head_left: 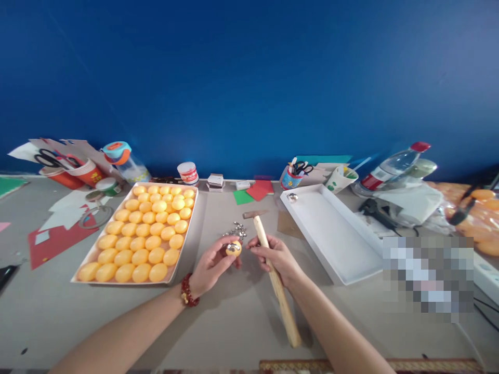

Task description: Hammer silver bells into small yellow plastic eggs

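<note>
In the head view, my left hand [210, 267], with a red bead bracelet at the wrist, pinches an orange ping-pong ball [233, 249]. Shiny silver metal pieces show on the upper face of that ball. My right hand [278, 257] is closed around the wooden handle of a hammer [284, 306], whose metal head points away from me. Just beyond my left fingers lies a small pile of silver metal pieces [237, 230]. To the left, a shallow box [173, 275] holds rows of orange ping-pong balls [136, 243].
On the right is a white tray [335, 228] with one silver-covered ball [292, 197] in its far corner. Cups of scissors and pens, a drink bottle [393, 169] and a white-lidded jar [187, 173] stand along the blue wall. A black glue gun [376, 213] lies right of the tray.
</note>
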Available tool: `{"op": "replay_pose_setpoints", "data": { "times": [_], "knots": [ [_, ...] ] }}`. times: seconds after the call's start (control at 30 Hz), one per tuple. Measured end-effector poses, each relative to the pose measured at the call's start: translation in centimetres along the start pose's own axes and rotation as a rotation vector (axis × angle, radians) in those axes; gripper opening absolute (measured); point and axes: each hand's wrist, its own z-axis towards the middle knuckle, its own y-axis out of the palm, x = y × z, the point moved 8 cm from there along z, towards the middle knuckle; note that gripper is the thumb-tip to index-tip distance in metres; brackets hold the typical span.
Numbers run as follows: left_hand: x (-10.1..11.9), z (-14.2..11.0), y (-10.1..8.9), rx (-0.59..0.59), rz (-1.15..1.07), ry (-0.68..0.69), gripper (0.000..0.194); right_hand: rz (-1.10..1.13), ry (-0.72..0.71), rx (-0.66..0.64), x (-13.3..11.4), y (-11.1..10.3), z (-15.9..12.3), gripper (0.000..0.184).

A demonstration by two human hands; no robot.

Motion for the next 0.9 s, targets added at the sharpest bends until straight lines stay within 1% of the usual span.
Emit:
{"op": "replay_pose_setpoints", "data": {
  "times": [0.2,0.33,0.47,0.6,0.8,0.9],
  "knots": [
    [-0.2,0.1,-0.1,0.005,-0.006,0.012,0.037,-0.071,-0.014,-0.032,0.2,0.8,-0.6,0.029],
    [0.0,0.1,-0.1,0.017,0.011,0.014,0.036,-0.090,-0.049,-0.052,0.1,1.6,-1.2,0.029],
    [0.3,0.1,0.1,0.000,-0.001,0.045,0.035,-0.100,-0.059,-0.120,0.0,2.2,-1.5,0.028],
    [0.3,0.2,0.2,0.011,-0.013,0.063,0.034,-0.072,-0.061,-0.161,0.2,2.4,-1.4,0.028],
    [0.4,0.2,0.3,0.011,-0.012,0.086,0.039,0.003,-0.022,-0.150,0.4,2.4,-1.4,0.029],
    [0.4,0.1,0.4,0.003,-0.016,0.110,0.038,0.030,-0.006,-0.145,0.5,2.5,-1.4,0.028]
  ]
}}
